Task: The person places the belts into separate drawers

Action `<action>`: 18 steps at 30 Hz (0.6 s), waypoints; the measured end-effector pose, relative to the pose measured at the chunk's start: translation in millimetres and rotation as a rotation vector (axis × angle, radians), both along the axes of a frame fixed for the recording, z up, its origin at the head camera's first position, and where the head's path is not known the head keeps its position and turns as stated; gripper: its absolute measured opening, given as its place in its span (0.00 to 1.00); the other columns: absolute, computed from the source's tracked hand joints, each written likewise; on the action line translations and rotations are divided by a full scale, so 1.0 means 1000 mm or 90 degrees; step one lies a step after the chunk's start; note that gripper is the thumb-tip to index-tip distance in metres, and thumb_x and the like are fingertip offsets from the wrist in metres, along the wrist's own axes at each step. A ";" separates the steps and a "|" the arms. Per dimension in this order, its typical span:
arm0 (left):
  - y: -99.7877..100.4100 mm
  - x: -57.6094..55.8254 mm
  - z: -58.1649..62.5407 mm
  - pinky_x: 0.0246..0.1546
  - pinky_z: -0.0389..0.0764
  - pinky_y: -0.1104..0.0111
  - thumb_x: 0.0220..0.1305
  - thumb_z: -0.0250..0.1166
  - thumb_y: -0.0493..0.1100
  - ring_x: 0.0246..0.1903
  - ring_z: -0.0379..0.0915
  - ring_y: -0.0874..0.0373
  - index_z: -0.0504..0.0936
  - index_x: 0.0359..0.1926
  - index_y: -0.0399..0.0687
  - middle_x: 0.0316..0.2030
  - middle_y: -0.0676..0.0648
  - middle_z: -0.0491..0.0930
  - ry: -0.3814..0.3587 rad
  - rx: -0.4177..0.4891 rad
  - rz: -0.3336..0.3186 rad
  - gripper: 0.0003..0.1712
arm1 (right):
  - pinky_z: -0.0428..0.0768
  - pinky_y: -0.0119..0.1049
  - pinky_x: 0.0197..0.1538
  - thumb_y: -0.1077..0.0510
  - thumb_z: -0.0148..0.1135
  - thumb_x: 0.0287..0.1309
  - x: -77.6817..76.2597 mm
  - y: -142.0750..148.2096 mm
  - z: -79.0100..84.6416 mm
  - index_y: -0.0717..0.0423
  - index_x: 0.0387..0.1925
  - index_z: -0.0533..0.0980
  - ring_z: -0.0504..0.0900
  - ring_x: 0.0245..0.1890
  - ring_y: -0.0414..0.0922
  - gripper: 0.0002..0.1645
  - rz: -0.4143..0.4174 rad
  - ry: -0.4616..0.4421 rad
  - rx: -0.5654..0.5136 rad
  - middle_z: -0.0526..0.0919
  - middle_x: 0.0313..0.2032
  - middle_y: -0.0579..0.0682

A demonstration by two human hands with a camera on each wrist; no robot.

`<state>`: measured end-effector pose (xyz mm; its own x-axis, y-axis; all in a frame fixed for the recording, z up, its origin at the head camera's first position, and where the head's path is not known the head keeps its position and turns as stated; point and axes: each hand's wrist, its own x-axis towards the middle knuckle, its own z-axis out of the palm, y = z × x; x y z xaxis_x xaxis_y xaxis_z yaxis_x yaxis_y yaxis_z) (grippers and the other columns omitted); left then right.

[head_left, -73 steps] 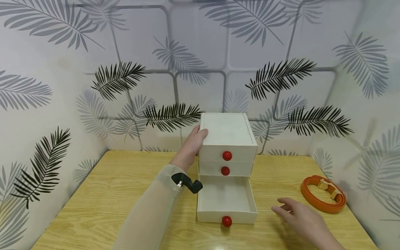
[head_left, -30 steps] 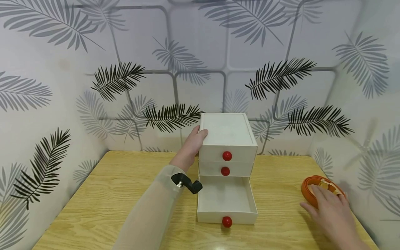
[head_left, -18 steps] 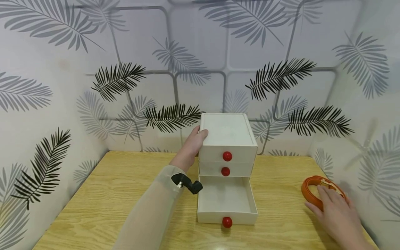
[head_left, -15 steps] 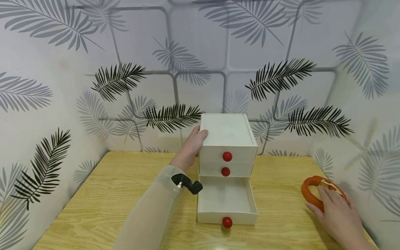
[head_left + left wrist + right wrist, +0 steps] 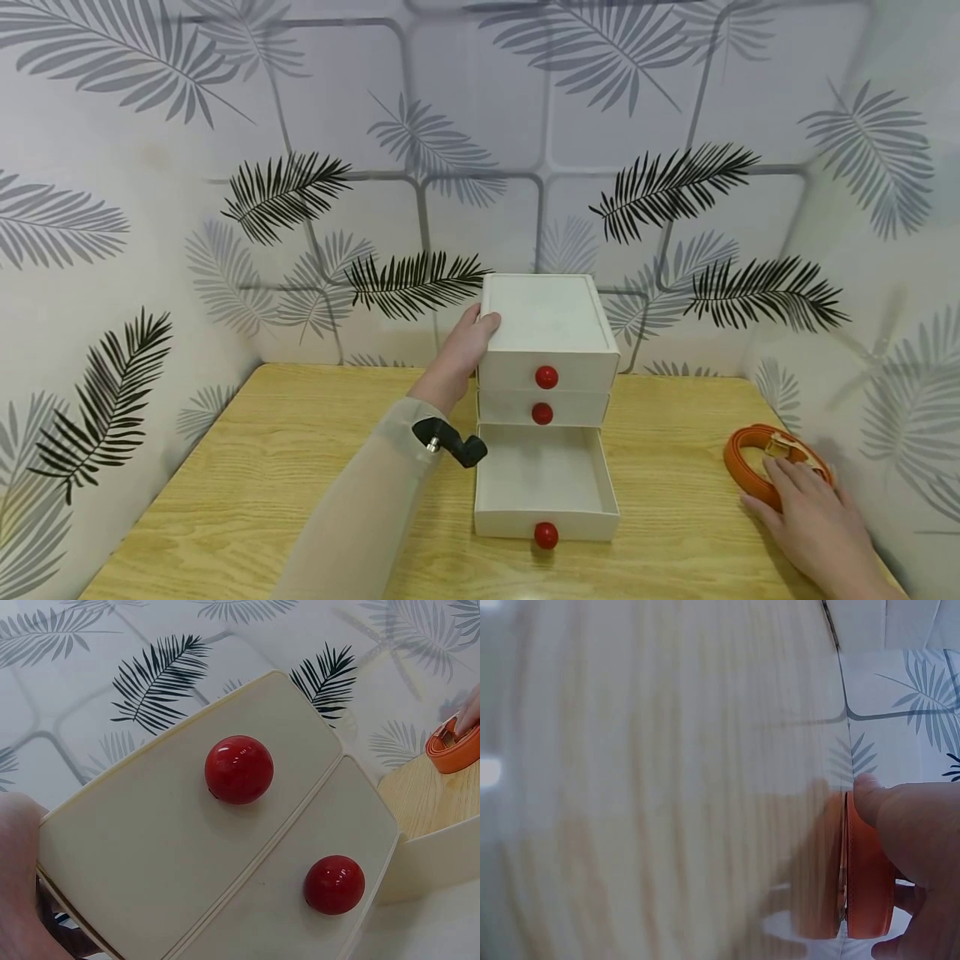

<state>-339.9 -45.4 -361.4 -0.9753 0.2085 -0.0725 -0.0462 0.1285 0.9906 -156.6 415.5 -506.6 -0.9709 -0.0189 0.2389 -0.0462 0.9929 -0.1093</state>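
A small white drawer box with red knobs stands mid-table, its bottom drawer pulled out and nothing lying in it. My left hand grips the box's upper left edge, thumb over the top and fingers down the side, mostly hidden. In the left wrist view the upper two drawers' red knobs face the camera. At the right, a coiled orange belt with a gold buckle lies on the table. My right hand holds the coil's near side, thumb outside and fingertips over the middle by the buckle.
The wood-grain table runs back to a leaf-patterned wall, with more patterned wall close at the right beside the belt. A black wrist mount juts from the left sleeve near the open drawer.
My right hand has moved from beside the open drawer rightward to the belt and settled around its near side. The left hand and the drawer box have stayed in place.
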 end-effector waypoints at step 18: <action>0.000 0.001 -0.001 0.73 0.64 0.35 0.86 0.50 0.61 0.75 0.62 0.37 0.54 0.90 0.61 0.83 0.42 0.60 0.004 -0.006 0.003 0.39 | 0.77 0.72 0.57 0.60 0.78 0.67 -0.002 0.003 -0.003 0.77 0.54 0.81 0.82 0.52 0.75 0.25 0.066 0.043 -0.004 0.85 0.50 0.73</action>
